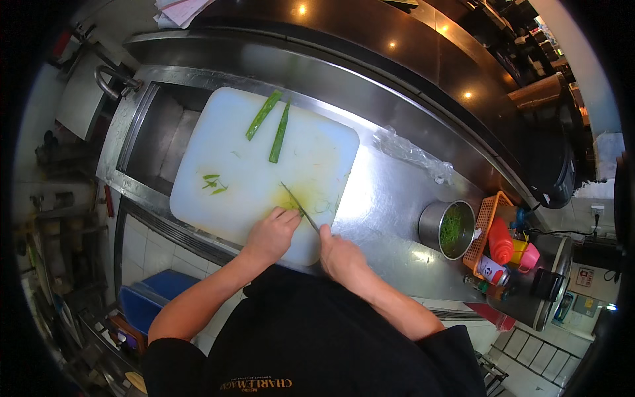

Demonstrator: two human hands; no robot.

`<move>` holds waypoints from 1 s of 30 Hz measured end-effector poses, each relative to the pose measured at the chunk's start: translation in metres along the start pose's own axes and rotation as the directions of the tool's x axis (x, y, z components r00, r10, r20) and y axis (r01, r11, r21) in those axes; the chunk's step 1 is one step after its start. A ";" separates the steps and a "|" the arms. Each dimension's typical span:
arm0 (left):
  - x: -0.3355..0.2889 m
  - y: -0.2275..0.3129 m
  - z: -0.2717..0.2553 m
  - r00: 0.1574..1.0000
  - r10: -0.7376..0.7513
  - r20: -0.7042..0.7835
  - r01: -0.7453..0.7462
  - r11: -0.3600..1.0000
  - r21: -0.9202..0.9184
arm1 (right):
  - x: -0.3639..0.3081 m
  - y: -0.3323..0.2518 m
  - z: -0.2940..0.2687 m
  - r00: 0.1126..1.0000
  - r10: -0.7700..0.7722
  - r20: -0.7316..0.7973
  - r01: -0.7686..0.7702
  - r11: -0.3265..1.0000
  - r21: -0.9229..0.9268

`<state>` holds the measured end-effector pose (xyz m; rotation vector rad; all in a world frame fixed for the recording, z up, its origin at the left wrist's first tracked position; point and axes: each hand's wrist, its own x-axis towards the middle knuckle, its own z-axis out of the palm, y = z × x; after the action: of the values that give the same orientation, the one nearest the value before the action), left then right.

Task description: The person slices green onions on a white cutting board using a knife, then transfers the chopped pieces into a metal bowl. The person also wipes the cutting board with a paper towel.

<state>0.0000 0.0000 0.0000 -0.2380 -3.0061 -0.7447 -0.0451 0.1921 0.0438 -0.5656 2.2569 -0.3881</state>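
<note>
My right hand (pixel 342 257) grips the handle of a knife (pixel 299 204), its blade pointing up and left over the white cutting board (pixel 218 142). Close beside the blade, my left hand (pixel 273 233) has its fingers curled and pressed down on a piece of green leaf (pixel 291 210), mostly hidden under the fingertips. Two longer green leaf pieces, one at the far edge (pixel 263 115) and one a little nearer (pixel 280 134), lie on the board. Small green scraps (pixel 213 184) rest at its left. A yellow-green stain surrounds the knife.
The board partly covers a metal sink (pixel 147 142) with a tap (pixel 116 83). Rightward on the steel counter (pixel 377 198) are clear plastic wrap (pixel 417 156), a metal pot (pixel 433 227) holding fine green shreds (pixel 452 231), and an orange basket (pixel 481 239) with bottles.
</note>
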 end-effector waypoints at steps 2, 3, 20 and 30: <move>-0.001 -0.001 -0.003 1.000 -0.009 0.026 0.009 1.000 -0.001 | -0.008 0.002 0.001 0.998 -0.052 0.031 0.052 0.999 -0.013; -0.001 -0.002 -0.004 1.000 0.000 0.017 0.000 1.000 0.003 | -0.005 0.000 0.004 1.000 -0.028 0.011 0.028 1.000 -0.004; 0.004 -0.006 0.003 0.999 0.047 0.023 -0.047 0.999 0.018 | 0.001 0.004 0.013 0.998 0.001 -0.057 0.005 0.994 0.106; 0.003 -0.005 0.001 0.999 0.033 -0.003 -0.033 0.999 -0.007 | 0.004 0.000 0.008 1.000 0.020 0.002 -0.020 0.992 0.122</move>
<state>-0.0033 -0.0032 -0.0028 -0.2860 -2.9900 -0.7519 -0.0416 0.1893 0.0357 -0.4788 2.2190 -0.5125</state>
